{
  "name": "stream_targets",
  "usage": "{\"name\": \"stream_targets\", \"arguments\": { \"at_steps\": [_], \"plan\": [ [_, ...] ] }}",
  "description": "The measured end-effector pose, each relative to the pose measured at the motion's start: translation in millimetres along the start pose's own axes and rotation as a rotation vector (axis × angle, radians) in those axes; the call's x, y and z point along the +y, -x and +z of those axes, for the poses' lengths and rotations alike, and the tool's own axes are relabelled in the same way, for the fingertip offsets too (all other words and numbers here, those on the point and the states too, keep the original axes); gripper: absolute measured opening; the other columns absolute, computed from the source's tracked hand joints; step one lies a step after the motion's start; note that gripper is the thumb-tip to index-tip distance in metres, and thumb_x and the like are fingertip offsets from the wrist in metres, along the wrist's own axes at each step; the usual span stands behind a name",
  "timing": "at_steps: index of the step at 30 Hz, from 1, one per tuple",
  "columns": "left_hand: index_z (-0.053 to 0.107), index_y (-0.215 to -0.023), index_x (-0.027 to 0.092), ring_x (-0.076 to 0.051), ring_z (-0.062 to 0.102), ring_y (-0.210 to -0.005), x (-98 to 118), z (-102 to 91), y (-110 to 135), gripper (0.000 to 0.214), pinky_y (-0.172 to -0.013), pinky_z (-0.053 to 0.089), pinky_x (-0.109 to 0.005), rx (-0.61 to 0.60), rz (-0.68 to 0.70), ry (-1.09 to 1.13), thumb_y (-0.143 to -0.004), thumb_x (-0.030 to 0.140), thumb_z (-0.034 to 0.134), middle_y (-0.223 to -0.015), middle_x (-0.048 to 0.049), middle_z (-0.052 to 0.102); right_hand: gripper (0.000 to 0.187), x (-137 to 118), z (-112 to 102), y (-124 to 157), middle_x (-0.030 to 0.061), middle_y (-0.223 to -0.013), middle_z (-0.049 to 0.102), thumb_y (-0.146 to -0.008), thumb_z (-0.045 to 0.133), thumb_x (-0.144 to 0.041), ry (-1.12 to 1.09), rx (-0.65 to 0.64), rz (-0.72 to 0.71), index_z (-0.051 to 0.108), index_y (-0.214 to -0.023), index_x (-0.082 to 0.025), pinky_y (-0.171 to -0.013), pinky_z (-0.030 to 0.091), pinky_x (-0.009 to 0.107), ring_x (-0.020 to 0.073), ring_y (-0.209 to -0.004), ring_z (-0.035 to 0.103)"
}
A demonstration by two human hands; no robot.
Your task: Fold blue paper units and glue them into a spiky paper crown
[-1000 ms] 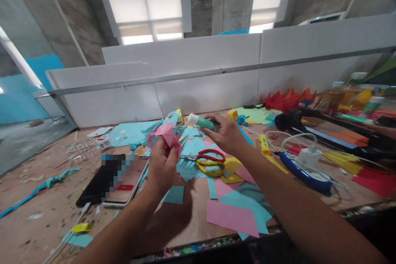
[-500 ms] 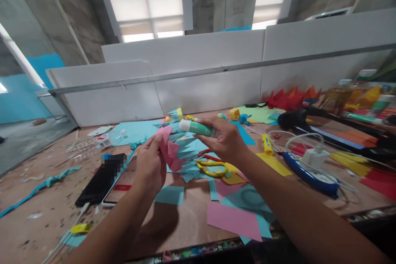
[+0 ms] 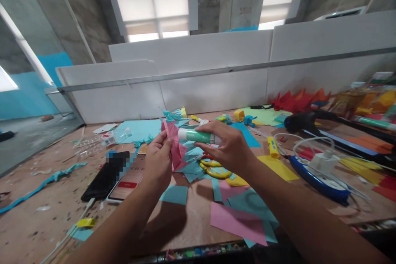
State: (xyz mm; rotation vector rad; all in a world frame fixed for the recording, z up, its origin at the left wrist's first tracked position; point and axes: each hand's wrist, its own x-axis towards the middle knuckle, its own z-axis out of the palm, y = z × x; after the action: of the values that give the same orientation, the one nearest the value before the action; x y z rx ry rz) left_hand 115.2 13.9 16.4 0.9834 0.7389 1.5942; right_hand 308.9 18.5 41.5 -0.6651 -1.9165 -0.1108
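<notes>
My left hand [image 3: 158, 163] pinches a folded pink paper piece [image 3: 177, 153] with several pointed folds, held above the table. In my right hand [image 3: 233, 142] is a green glue stick [image 3: 200, 136], lying level between thumb and fingers. Its white end meets or nearly meets the pink paper; whether they touch I cannot tell. Behind and below the pink piece are pointed light-blue folded papers [image 3: 190, 169], partly hidden by my hands. Under my right hand lie scissors with yellow handles [image 3: 218, 172].
Pink sheets [image 3: 236, 220] and light-blue sheets [image 3: 173, 194] lie near the front edge. A black phone [image 3: 107, 177] and a lit phone [image 3: 126, 185] are on the left. A blue power strip [image 3: 320, 181] with white cables and a yellow tube [image 3: 273, 147] stand right.
The glue stick has moved left and slightly down, its white end now against or very near the pink paper. The pink piece is turned more upright. The camera view has shifted slightly.
</notes>
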Motion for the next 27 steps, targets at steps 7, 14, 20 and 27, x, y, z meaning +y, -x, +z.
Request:
{"name": "stream_targets", "arguments": {
  "at_steps": [7,14,20,27],
  "plan": [
    [0.070,-0.121,0.020,-0.027,0.064,-0.118,-3,-1.8,5,0.033,-0.105,0.048,-0.041,-0.123,0.322,-0.448,-0.090,0.027,0.061,-0.123,-0.0074,0.073,0.020,-20,4,-1,0.0077,-0.103,0.075,-0.088,0.073,-0.017,0.057,-0.020,-0.093,0.068,-0.107,-0.019,-0.088,0.058,0.035,0.0214,-0.098,0.071],
    [0.067,-0.124,0.016,-0.030,0.062,-0.122,-4,-3.5,11,0.037,-0.109,0.043,-0.043,-0.007,0.450,-0.739,-0.091,0.021,0.054,-0.129,-0.0118,0.069,0.027,-27,4,-3,0.0081,-0.107,0.078,-0.083,0.078,-0.025,0.050,-0.001,0.090,0.072,-0.109,-0.017,-0.086,0.061,0.032,0.0229,-0.097,0.075],
    [0.067,-0.126,0.019,-0.028,0.061,-0.123,-3,1.4,13,0.038,-0.109,0.043,-0.040,-0.099,0.444,-0.708,-0.092,0.017,0.050,-0.130,-0.0095,0.069,0.025,-25,-1,-5,0.0069,-0.105,0.079,-0.084,0.077,-0.025,0.046,-0.032,0.059,0.073,-0.107,-0.017,-0.086,0.061,0.033,0.0226,-0.094,0.076],
    [0.071,-0.116,0.021,-0.030,0.063,-0.117,-7,-0.4,13,0.034,-0.104,0.046,-0.041,-0.044,0.428,-0.652,-0.085,0.016,0.059,-0.119,-0.0085,0.073,0.025,-22,-2,-4,0.0066,-0.104,0.079,-0.085,0.075,-0.027,0.081,-0.049,0.069,0.073,-0.108,-0.019,-0.085,0.061,0.035,0.0235,-0.094,0.076]
  ]
}}
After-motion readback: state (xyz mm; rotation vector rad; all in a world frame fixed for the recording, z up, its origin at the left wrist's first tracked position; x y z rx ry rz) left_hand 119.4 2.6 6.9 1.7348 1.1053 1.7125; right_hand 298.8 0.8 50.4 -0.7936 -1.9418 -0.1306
